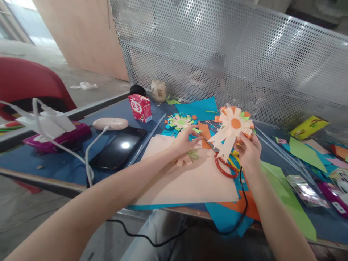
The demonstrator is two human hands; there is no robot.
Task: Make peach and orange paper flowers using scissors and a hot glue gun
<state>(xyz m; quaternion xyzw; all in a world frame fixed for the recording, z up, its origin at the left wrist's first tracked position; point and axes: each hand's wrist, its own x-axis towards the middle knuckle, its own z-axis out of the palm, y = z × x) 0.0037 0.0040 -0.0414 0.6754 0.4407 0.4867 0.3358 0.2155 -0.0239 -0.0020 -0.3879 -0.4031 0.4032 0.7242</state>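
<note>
My right hand point(248, 149) is closed on a cream paper flower point(233, 127) with an orange centre and long paper strips hanging from it, lifted above the table. My left hand point(185, 140) reaches over a peach paper sheet point(190, 181), its fingers pinched at small paper bits beside a second flower point(181, 122) of cream, green and blue that lies flat. What the left fingers hold is too small to make out. A small folded peach piece point(187, 158) lies just under the left hand. Red-handled scissors point(225, 167) rest below the right hand.
Blue, orange and green paper sheets cover the right of the blue table point(54, 165). A red carton point(140, 107), a dark tablet point(118, 148), a pink oval device point(110, 123) and a white charger with cable point(51, 123) sit left. A perforated metal screen point(231, 58) stands behind.
</note>
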